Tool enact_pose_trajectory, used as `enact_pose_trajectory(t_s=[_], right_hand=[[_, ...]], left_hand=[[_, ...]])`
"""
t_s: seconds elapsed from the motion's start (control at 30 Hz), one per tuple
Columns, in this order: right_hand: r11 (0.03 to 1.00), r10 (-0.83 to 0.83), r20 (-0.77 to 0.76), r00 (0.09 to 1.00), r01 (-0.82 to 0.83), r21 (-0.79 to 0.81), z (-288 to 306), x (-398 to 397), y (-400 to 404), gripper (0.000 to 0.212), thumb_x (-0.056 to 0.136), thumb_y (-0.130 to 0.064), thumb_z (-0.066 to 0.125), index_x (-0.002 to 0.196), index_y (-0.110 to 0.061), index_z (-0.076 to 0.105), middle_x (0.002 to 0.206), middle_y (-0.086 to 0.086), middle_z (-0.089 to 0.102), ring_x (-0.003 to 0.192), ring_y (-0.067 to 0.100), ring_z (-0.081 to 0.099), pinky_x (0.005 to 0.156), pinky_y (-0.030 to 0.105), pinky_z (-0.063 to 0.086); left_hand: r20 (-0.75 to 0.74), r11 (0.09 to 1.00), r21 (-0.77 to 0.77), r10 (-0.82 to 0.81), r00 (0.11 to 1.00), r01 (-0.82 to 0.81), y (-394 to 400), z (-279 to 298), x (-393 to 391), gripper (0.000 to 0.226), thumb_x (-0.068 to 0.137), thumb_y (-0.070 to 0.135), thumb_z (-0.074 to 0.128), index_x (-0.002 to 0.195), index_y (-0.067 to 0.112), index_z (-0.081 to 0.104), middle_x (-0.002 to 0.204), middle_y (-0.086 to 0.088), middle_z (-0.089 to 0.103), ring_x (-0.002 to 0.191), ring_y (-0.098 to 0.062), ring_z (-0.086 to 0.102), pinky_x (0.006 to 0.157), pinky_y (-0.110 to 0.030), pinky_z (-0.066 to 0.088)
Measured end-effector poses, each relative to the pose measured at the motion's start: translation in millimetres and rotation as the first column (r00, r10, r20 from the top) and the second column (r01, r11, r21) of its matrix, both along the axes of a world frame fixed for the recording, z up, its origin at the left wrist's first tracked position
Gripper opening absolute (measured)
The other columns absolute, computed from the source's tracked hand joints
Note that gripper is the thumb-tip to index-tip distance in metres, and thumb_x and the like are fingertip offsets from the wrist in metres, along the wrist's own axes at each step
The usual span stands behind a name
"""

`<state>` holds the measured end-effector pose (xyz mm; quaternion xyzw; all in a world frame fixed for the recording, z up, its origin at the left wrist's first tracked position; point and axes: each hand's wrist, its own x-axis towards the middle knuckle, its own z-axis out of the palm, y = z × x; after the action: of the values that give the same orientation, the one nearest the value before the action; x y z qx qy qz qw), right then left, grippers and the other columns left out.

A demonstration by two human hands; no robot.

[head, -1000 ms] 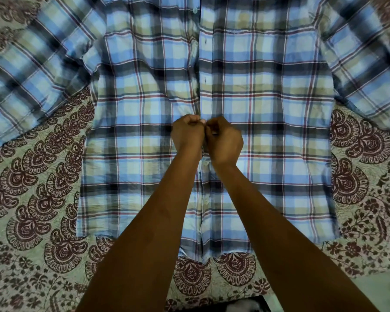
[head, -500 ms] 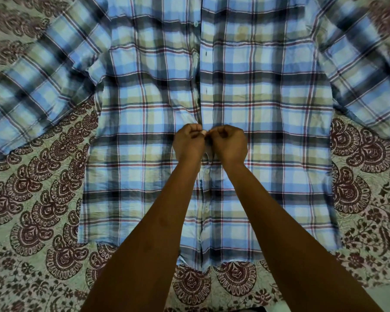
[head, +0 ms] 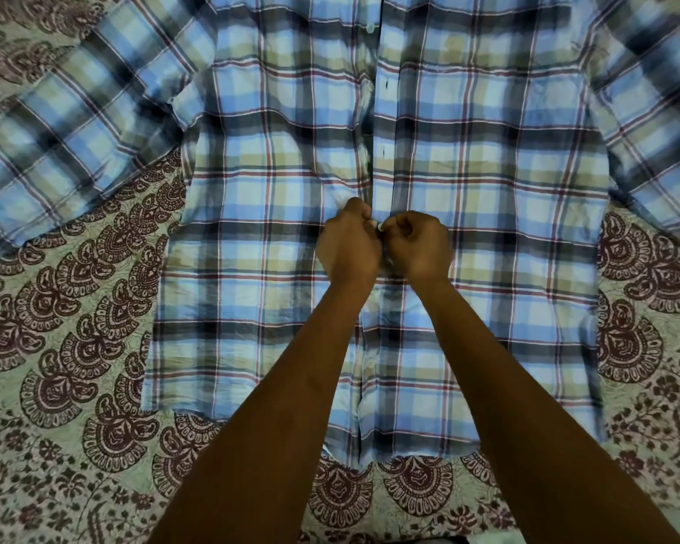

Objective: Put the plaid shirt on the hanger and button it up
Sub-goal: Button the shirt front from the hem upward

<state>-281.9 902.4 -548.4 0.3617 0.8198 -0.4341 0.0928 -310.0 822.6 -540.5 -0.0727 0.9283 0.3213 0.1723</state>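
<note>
I count one plaid shirt (head: 275,237), one patterned bedspread (head: 75,347), my two hands: left hand (head: 348,249), right hand (head: 419,249). Visible buttonholes: two.

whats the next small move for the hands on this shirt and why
Probably finish pushing this button through its hole. Both hands, left hand and right hand, pinch the plaid shirt at mid-placket, and two buttonholes above them still show open beside the button.
</note>
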Motion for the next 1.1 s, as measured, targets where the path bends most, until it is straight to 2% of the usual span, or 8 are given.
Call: enact_pose_trajectory(t_s=[0.13, 0.23, 0.4, 0.57, 0.7, 0.87, 0.93, 1.1], right_hand=[[0.986, 0.064, 0.059, 0.996, -0.054, -0.161, -7.0, -11.4, 17.7, 0.011, 0.08, -0.01, 0.062, 0.079, -0.013, 0.072, 0.086, 0.012, 0.072, 0.082, 0.029, 0.067, 0.08, 0.046, 0.055], [0.99, 0.071, -0.007, 0.997, -0.071, -0.12, -6.5, -21.5, 22.4, 0.007, 0.082, -0.016, 0.064, 0.084, -0.011, 0.069, 0.087, 0.006, 0.072, 0.083, 0.024, 0.066, 0.081, 0.04, 0.054], [0.993, 0.118, -0.25, 0.961, -0.117, 0.016, 2.6, -41.1, 18.0, 0.024, 0.08, -0.015, 0.068, 0.101, -0.01, 0.059, 0.094, 0.006, 0.064, 0.083, 0.022, 0.061, 0.077, 0.037, 0.051], [0.927, 0.322, -0.045, 0.946, -0.305, 0.22, -0.1, -69.7, 16.3, 0.042, 0.078, -0.023, 0.068, 0.115, -0.013, 0.049, 0.111, 0.012, 0.054, 0.089, 0.032, 0.059, 0.066, 0.035, 0.046], [0.941, 0.227, -0.07, 0.971, -0.2, 0.274, -2.5, -72.9, 21.2, 0.03, 0.085, -0.017, 0.058, 0.111, -0.005, 0.05, 0.094, 0.016, 0.063, 0.084, 0.036, 0.06, 0.06, 0.033, 0.039], [0.991, -0.096, -0.198, 0.976, 0.075, -0.11, -13.6, -68.6, 35.9, 0.005, 0.083, -0.012, 0.061, 0.078, -0.011, 0.061, 0.075, 0.018, 0.063, 0.072, 0.029, 0.059, 0.071, 0.042, 0.049], [0.93, -0.251, -0.159, 0.955, 0.193, -0.312, -14.9, -68.4, 38.4, 0.02, 0.083, -0.013, 0.065, 0.065, -0.019, 0.058, 0.071, 0.013, 0.063, 0.069, 0.022, 0.058, 0.073, 0.043, 0.051], [0.799, -0.396, -0.094, 0.913, 0.292, -0.526, -13.6, -69.0, 38.1, 0.01, 0.084, -0.004, 0.064, 0.076, -0.009, 0.06, 0.079, 0.011, 0.066, 0.08, 0.024, 0.063, 0.083, 0.043, 0.052]], left_hand=[[0.07, 0.989, 0.132, 0.055, 0.996, -0.064, -14.5, -3.7, -15.6, 0.009, 0.079, 0.013, 0.069, 0.086, 0.011, 0.064, 0.085, -0.004, 0.069, 0.078, -0.016, 0.062, 0.065, -0.023, 0.046], [0.074, 0.961, 0.25, 0.099, 0.992, -0.114, -17.8, 2.2, -33.9, 0.007, 0.077, 0.006, 0.07, 0.082, 0.008, 0.065, 0.072, 0.001, 0.063, 0.068, -0.01, 0.058, 0.063, -0.01, 0.044], [0.04, 0.911, 0.39, 0.125, 0.991, -0.131, -8.9, 6.1, -64.7, 0.016, 0.08, -0.001, 0.061, 0.075, 0.014, 0.064, 0.071, 0.001, 0.065, 0.072, -0.016, 0.061, 0.079, -0.034, 0.055], [0.011, 0.929, 0.371, 0.008, 1.0, -0.011, 8.6, 5.9, -95.0, 0.019, 0.085, -0.004, 0.054, 0.092, 0.005, 0.07, 0.097, -0.013, 0.071, 0.089, -0.022, 0.066, 0.086, -0.034, 0.054], [-0.004, 0.977, 0.159, -0.141, 0.99, 0.139, 10.0, -1.0, -105.6, 0.02, 0.085, 0.002, 0.055, 0.089, 0.008, 0.073, 0.095, -0.01, 0.073, 0.09, -0.021, 0.067, 0.075, -0.017, 0.047], [-0.118, 0.973, 0.103, -0.194, 0.974, 0.206, 8.5, -5.4, -98.3, 0.01, 0.083, 0.01, 0.061, 0.08, 0.007, 0.071, 0.083, -0.009, 0.073, 0.077, -0.018, 0.066, 0.067, -0.017, 0.04], [-0.215, 0.969, 0.113, -0.191, 0.958, 0.218, 12.8, -2.4, -93.1, 0.007, 0.083, 0.011, 0.063, 0.081, 0.006, 0.068, 0.079, -0.009, 0.071, 0.073, -0.017, 0.063, 0.067, -0.024, 0.045], [-0.167, 0.949, -0.087, -0.313, 0.935, 0.302, 20.2, -4.4, -85.6, 0.017, 0.088, 0.011, 0.054, 0.102, 0.008, 0.064, 0.099, -0.012, 0.066, 0.092, -0.027, 0.061, 0.069, -0.026, 0.038]])
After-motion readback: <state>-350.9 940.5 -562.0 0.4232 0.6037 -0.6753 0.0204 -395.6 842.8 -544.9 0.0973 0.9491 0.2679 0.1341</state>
